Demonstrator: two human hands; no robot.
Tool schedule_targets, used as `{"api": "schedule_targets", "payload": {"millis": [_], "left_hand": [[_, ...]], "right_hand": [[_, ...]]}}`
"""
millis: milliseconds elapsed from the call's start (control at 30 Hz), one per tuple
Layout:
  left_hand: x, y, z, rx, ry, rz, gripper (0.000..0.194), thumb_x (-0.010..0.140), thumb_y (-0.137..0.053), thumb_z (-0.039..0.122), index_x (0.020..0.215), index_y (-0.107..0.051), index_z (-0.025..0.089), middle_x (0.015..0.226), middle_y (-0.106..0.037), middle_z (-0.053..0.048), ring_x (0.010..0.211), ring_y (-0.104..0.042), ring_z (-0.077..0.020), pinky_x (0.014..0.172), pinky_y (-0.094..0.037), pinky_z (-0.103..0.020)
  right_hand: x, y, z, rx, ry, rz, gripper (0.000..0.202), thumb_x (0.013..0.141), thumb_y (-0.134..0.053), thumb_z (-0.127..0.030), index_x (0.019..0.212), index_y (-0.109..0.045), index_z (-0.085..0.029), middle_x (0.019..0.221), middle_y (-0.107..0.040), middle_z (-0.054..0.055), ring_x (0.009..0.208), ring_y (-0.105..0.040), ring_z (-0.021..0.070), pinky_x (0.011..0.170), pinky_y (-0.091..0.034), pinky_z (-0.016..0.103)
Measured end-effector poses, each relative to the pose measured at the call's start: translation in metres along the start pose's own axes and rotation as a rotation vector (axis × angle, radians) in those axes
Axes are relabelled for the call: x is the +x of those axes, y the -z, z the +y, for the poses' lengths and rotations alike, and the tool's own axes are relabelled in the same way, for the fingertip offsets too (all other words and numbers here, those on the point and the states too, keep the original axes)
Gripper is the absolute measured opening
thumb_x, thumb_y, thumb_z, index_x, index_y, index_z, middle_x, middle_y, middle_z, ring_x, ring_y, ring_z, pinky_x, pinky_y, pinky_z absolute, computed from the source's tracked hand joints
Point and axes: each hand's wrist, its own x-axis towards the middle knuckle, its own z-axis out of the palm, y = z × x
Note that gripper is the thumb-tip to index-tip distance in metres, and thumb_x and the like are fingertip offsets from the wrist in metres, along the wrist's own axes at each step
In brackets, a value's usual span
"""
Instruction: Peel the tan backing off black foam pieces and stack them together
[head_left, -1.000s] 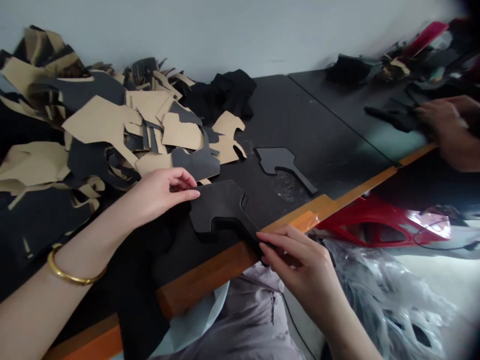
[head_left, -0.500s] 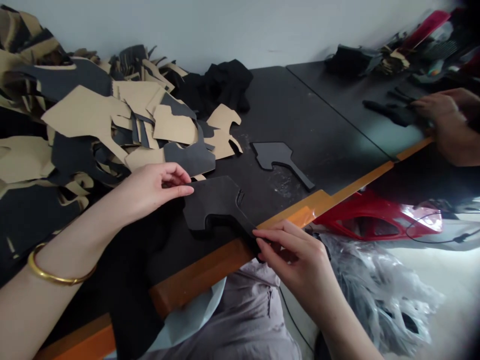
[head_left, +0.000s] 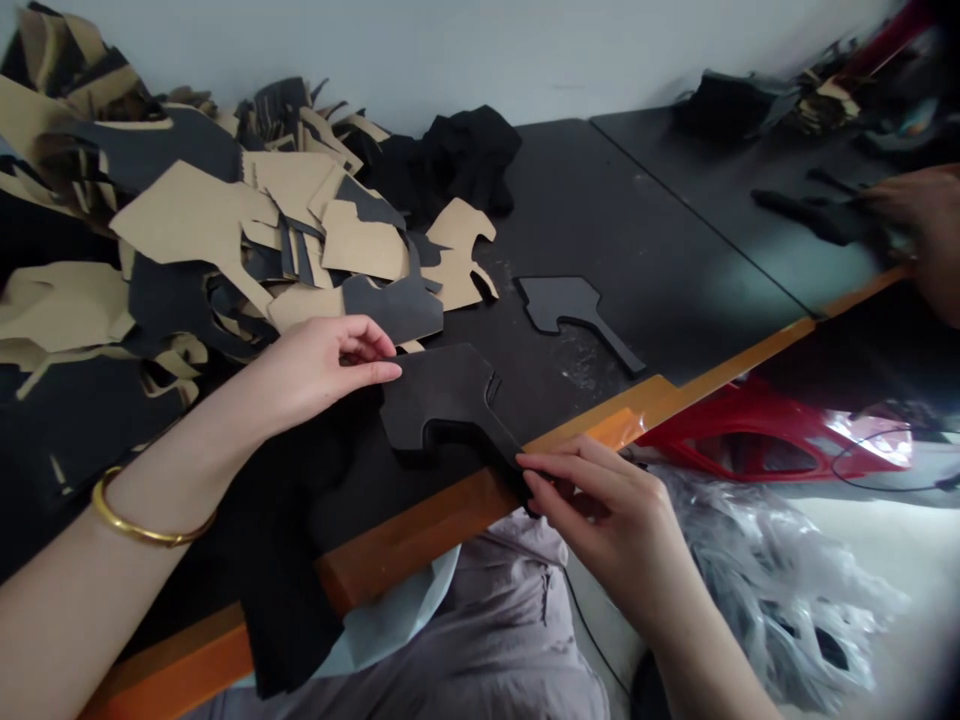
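A black panel-shaped piece [head_left: 442, 390] with a notch and a narrow arm lies at the table's near edge; it looks thick, perhaps layered. My left hand [head_left: 341, 365], with a gold bangle at the wrist, pinches its upper left corner between thumb and fingers. At the other end, my right hand [head_left: 592, 495] grips the tip of the narrow arm, which reaches past the orange-taped edge [head_left: 420, 525]. A similar dark grey piece [head_left: 562, 298] rests farther back on the table, apart from both hands. Black cloth [head_left: 289, 590] hangs over the edge below my left forearm.
Beige and dark cut pieces [head_left: 187, 215] are heaped at the left. Behind them sits a bundle of black fabric [head_left: 472, 150]. At the far right, a co-worker's blurred hand [head_left: 919, 215] is beside black items [head_left: 806, 215]. Below are a red plastic part [head_left: 750, 440] and clear plastic wrap [head_left: 780, 580].
The camera view has turned slightly left, so the scene sits farther right. Both my hands keep the same hold on the black piece. The co-worker's hand is closer to the frame's edge.
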Motion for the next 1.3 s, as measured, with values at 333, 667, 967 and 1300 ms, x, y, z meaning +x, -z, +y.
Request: {"api": "schedule_targets", "payload": {"millis": [333, 667, 967, 1300], "left_hand": [[0.006, 0.000, -0.007, 0.028, 0.004, 0.028, 0.032, 0.069, -0.068, 0.050, 0.087, -0.062, 0.024, 0.082, -0.068, 0.003, 0.082, -0.063, -0.0159, 0.075, -0.043, -0.027], [0.005, -0.002, -0.005, 0.049, -0.011, 0.024, 0.035, 0.070, -0.068, 0.053, 0.089, -0.062, 0.023, 0.085, -0.069, 0.001, 0.084, -0.063, -0.0175, 0.076, -0.043, -0.029], [0.003, -0.001, -0.004, 0.042, 0.007, 0.006, 0.035, 0.072, -0.068, 0.052, 0.090, -0.062, 0.023, 0.088, -0.069, 0.000, 0.087, -0.063, -0.0188, 0.078, -0.043, -0.030], [0.002, -0.001, 0.000, 0.037, 0.017, 0.006, 0.032, 0.074, -0.067, 0.049, 0.090, -0.061, 0.023, 0.087, -0.069, 0.000, 0.086, -0.063, -0.0186, 0.078, -0.042, -0.030]], "right_hand": [[0.007, 0.005, -0.005, -0.015, -0.010, -0.072, 0.017, 0.087, -0.058, -0.012, 0.095, -0.073, -0.014, 0.081, -0.062, 0.003, 0.062, -0.055, 0.0056, 0.057, -0.047, 0.014], [0.005, 0.007, 0.000, -0.062, 0.010, -0.137, 0.019, 0.088, -0.057, -0.012, 0.100, -0.072, -0.014, 0.086, -0.063, 0.004, 0.068, -0.059, 0.0075, 0.062, -0.050, 0.017], [0.000, 0.007, 0.001, -0.028, 0.002, -0.033, 0.015, 0.089, -0.058, -0.014, 0.097, -0.070, -0.016, 0.083, -0.065, 0.004, 0.071, -0.064, 0.0102, 0.061, -0.052, 0.018], [0.000, 0.010, -0.003, 0.011, -0.010, 0.005, 0.016, 0.088, -0.060, -0.015, 0.099, -0.071, -0.017, 0.092, -0.065, 0.005, 0.075, -0.063, 0.0099, 0.060, -0.054, 0.017]]}}
